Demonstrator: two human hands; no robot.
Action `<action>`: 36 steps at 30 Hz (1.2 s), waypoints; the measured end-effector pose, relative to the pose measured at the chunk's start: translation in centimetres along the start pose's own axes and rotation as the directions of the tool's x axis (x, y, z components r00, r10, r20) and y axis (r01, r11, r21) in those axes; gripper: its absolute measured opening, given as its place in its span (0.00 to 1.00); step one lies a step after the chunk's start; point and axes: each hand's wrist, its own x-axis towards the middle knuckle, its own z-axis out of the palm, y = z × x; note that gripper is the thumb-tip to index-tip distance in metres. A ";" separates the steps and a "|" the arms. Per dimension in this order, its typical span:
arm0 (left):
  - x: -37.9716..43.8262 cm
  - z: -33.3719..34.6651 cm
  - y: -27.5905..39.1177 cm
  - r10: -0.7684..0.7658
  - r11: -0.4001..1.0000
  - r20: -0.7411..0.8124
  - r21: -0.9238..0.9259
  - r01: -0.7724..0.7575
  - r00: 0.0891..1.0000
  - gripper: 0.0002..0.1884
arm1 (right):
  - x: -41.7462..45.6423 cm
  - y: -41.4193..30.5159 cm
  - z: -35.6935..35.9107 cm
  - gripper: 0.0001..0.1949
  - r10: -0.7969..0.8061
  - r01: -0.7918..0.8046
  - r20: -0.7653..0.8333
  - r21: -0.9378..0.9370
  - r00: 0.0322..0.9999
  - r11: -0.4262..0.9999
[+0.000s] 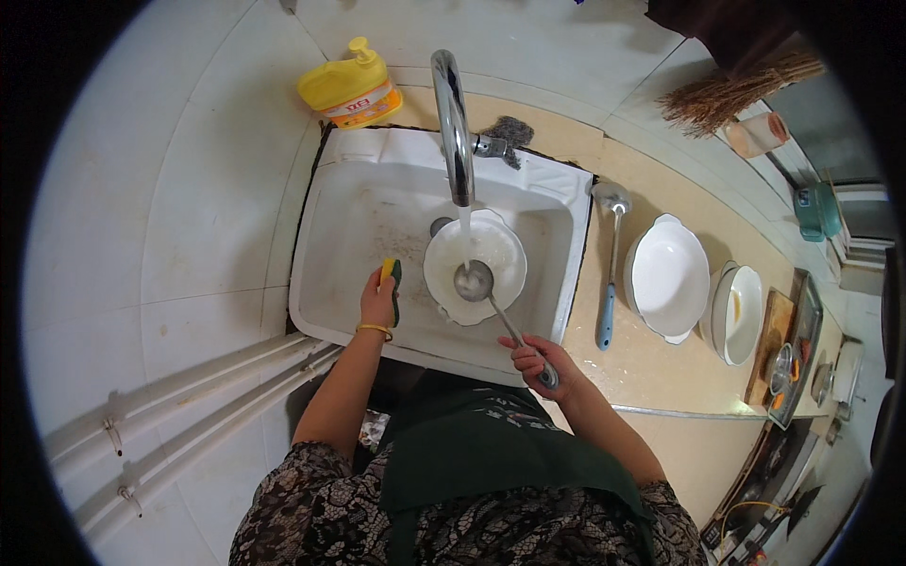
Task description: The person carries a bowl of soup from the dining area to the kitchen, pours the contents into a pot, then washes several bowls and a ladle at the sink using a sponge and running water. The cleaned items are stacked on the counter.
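My left hand (378, 300) holds a yellow and green scouring sponge (393, 286) over the left part of the white sink (333, 339). In my right hand (545, 364) is the handle of a metal ladle (473, 281), its bowl under the stream from the chrome faucet (453, 127). Beneath the ladle, a white bowl with a scalloped rim (488, 240) sits in the sink with water in it. The drain (440, 226) partly shows at the bowl's left edge.
Right of the sink, a blue-handled ladle (607, 311), a white bowl (669, 276) and further bowls (742, 311) stand on the counter, beside a wooden board (770, 339). Behind the sink are a yellow pump bottle (350, 88) and a grey scouring pad (511, 132).
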 end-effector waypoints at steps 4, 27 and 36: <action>-1.7 1.3 0.0 -0.020 1.000 0.051 -0.009 0.021 0.999 0.24 | 0.6 0.2 0.2 0.23 0.094 -0.109 0.097 0.168 0.991 0.980; -0.4 3.0 2.2 -0.008 0.996 -0.046 -0.094 0.004 0.999 0.22 | 3.9 -1.7 6.0 0.20 -0.254 0.089 -0.054 -0.849 0.966 0.520; -0.2 2.2 0.4 -0.040 0.998 -0.045 -0.041 0.038 0.998 0.22 | -7.0 1.9 -1.6 0.24 -0.797 -0.325 0.387 -0.762 0.464 -0.560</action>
